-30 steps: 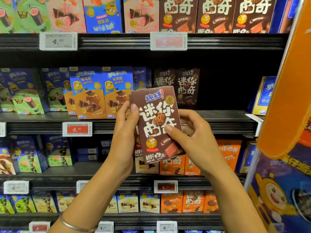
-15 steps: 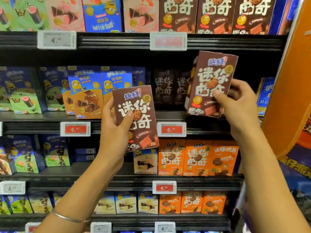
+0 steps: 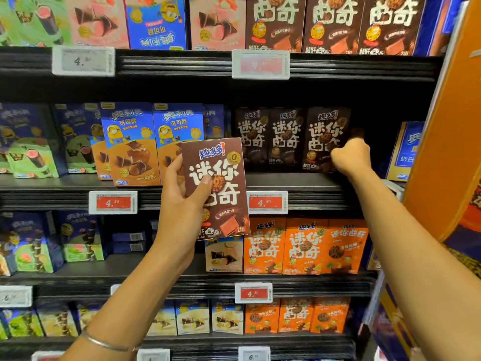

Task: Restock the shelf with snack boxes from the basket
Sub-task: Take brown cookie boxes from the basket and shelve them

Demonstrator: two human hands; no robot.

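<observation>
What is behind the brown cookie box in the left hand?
The shelf edge and part of a blue-and-orange box show round the brown cookie box the left hand grips; whatever lies directly behind is covered.

We see bright, even light that seems to fall from above and in front. The brown cardboard snack box with white lettering (image 3: 216, 188) in the left hand (image 3: 179, 204) is well lit and sharp, its print readable. Under each black metal shelf board (image 3: 182, 63) lies deep shadow. The row of dark brown cookie boxes (image 3: 270, 139) set back there looks dim and soft, and the right hand (image 3: 350, 157) gripping the rightmost dark brown box (image 3: 322, 136) catches light only on its back. The white price tag (image 3: 83, 59) at upper left is washed out and smeared. Toward the edges we find wide-angle stretch: the orange display panel (image 3: 442, 126) bows, and the corner boxes blur.
</observation>
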